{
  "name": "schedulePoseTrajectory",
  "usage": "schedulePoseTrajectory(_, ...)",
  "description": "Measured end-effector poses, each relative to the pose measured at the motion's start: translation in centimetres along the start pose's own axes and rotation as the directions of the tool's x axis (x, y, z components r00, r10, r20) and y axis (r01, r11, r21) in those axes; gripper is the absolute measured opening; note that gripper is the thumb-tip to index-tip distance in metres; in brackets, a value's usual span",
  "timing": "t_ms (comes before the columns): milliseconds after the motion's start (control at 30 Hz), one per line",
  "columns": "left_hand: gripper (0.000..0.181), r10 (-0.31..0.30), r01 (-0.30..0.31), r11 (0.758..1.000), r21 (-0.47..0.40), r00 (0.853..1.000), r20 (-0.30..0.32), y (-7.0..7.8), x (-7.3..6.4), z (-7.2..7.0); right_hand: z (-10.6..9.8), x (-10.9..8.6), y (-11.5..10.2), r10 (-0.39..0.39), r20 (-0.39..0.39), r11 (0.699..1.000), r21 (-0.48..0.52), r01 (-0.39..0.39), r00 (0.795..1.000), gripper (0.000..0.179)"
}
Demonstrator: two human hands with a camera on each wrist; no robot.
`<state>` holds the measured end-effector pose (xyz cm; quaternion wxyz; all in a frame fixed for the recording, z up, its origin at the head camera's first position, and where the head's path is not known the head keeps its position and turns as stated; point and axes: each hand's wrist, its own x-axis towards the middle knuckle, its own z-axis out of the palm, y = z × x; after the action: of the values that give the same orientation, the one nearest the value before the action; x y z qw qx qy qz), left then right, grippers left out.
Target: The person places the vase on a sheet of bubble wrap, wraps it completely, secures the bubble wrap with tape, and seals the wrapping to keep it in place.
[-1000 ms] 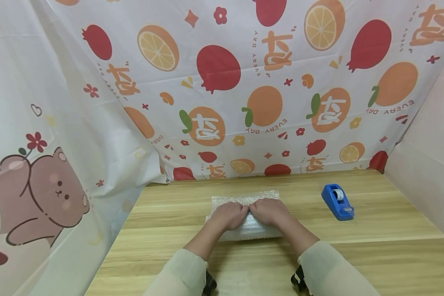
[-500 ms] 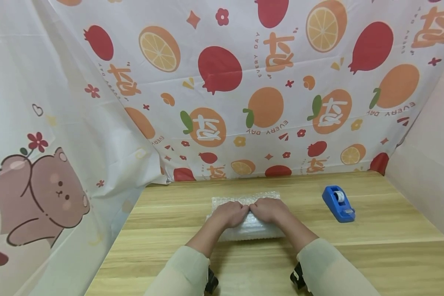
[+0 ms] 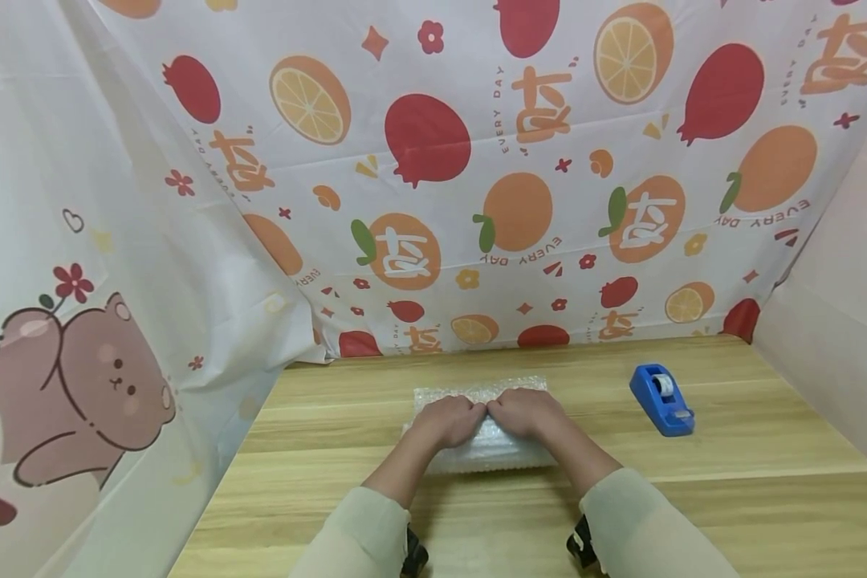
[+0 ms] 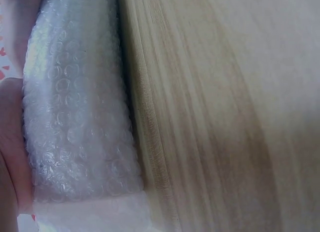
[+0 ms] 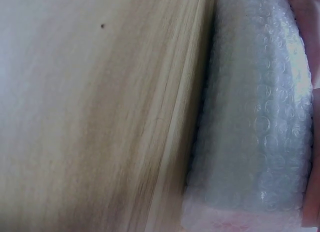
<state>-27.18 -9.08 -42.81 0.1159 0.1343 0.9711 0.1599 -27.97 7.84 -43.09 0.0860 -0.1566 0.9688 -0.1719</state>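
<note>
A bundle of clear bubble wrap (image 3: 493, 449) lies on the wooden table, folded over in layers. Its near side bulges in both wrist views, and what is inside it is hidden. On top, my left hand (image 3: 448, 421) grips the wrap from the left with bent fingers. My right hand (image 3: 529, 413) grips it from the right, also with fingers bent. The two hands nearly meet at the middle of the bundle, knuckles up. In the left wrist view, part of a hand (image 4: 12, 137) lies along the bubble wrap (image 4: 75, 107). The fingertips are hidden.
A blue tape dispenser (image 3: 662, 401) with a roll of tape stands on the table (image 3: 318, 482) to the right of the bundle. A fruit-printed cloth (image 3: 520, 209) hangs along the table's back edge. White cloths hang at the left and right sides.
</note>
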Motion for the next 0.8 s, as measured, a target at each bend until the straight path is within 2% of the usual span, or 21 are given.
schedulePoseTrajectory(533, 0.060, 0.021, -0.021, 1.000, 0.022, 0.999, -0.041, -0.01, 0.07, 0.10, -0.07, -0.05, 0.10, 0.001, -0.011, 1.000, 0.003, -0.001, 1.000, 0.047)
schedulePoseTrajectory(667, 0.051, 0.097, -0.095, 0.995, 0.031, 0.993, -0.073, -0.40, -0.08, 0.23, -0.16, -0.07, -0.02, 0.000, -0.001, 1.000, 0.009, 0.000, 1.000, 0.046)
schedulePoseTrajectory(800, 0.054, 0.204, -0.201, 0.978, 0.054, 0.978, -0.046, -0.73, -0.51, 0.27, -0.15, -0.09, 0.03, 0.004, -0.005, 1.000, 0.008, -0.004, 1.000, 0.046)
